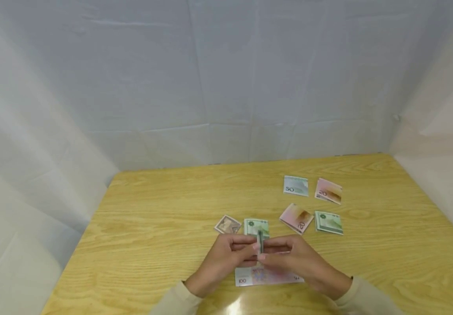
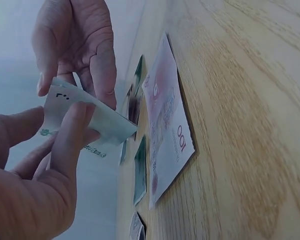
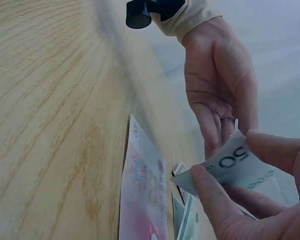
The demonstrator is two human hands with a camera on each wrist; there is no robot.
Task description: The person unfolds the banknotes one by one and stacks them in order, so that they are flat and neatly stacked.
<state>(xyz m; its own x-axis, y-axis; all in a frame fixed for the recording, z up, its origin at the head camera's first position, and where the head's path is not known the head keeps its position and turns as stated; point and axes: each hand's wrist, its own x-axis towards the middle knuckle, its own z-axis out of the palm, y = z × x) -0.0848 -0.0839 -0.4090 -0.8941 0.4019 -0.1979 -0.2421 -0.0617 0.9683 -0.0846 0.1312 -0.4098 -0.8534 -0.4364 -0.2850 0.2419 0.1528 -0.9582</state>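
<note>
Two hands, one folded 50 note [image 3: 235,161] between them: left hand [image 1: 226,258] and right hand [image 1: 299,259] both pinch it, each grip narrow, the note raised off the table [image 1: 143,245]. Lying below, seven notes: one 100 note [image 1: 263,276], flat, partly under the hands; six folded, namely two pink 20 notes [image 1: 296,218], two green notes [image 1: 328,223], one blue-green note [image 1: 296,186], one brown note [image 1: 228,224].

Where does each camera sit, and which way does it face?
Head: worn there, facing forward and down at the table; left hand, right hand and sleeves show.
Left wrist: worn there, facing the held 50 note; left hand near, right hand beyond.
Right wrist: worn there, facing that note; right hand near, left hand and sleeve beyond.
Both wrist views share the 100 note.
</note>
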